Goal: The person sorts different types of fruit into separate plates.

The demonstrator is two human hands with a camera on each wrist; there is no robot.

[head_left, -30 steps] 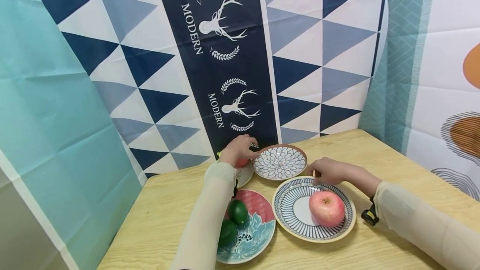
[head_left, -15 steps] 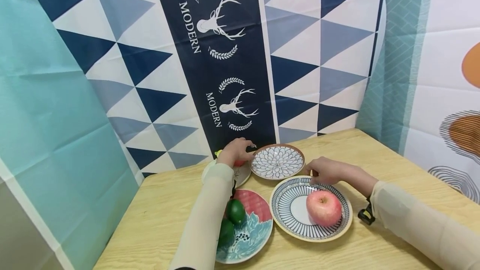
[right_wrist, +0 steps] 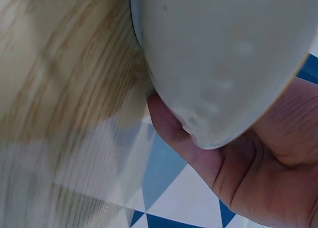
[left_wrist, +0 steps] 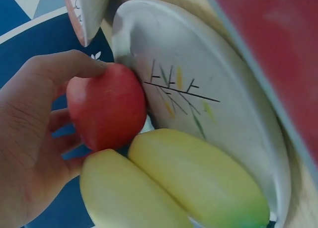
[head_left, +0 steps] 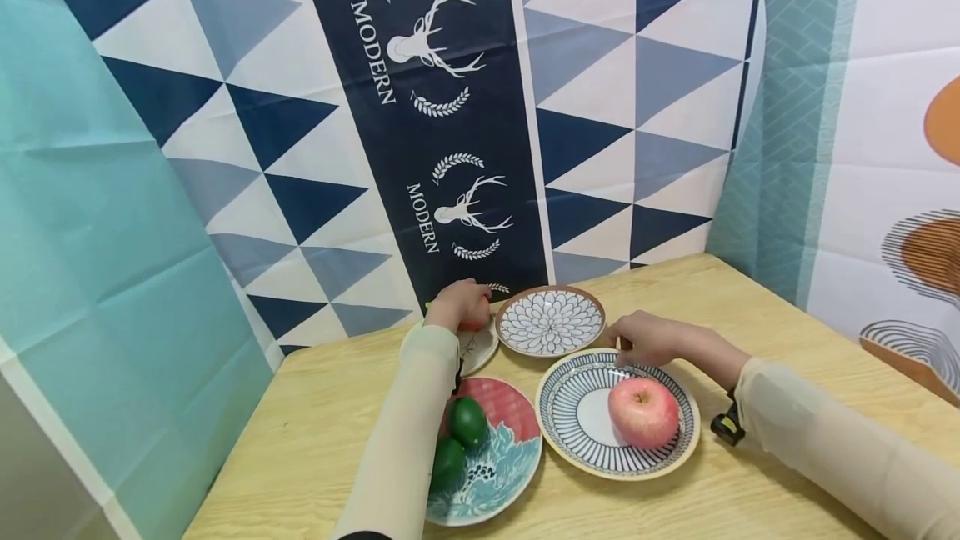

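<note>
In the head view my left hand (head_left: 459,302) is at the back of the table, over a small off-white plate (head_left: 480,348) with a twig pattern. The left wrist view shows its thumb and fingers round a red apple (left_wrist: 109,109) at that plate's edge. Two yellow mangoes (left_wrist: 194,173) lie on the plate beside the apple. My right hand (head_left: 648,338) holds the far rim of a blue-striped plate (head_left: 581,407), which carries a large pink apple (head_left: 643,412). In the right wrist view curled fingers meet the white outer side (right_wrist: 223,64) of the plate.
A red-and-turquoise plate (head_left: 510,473) with two green fruits (head_left: 468,422) stands at the front, partly behind the left sleeve. Behind the striped plate is a brown-rimmed plate with a petal pattern (head_left: 551,322). Patterned cloth (head_left: 585,157) hangs along the table's back edge.
My left hand's fingers, spread above the red apple before, have come down and closed round it. The right hand keeps its place at the striped plate's rim. The head view has shifted slightly.
</note>
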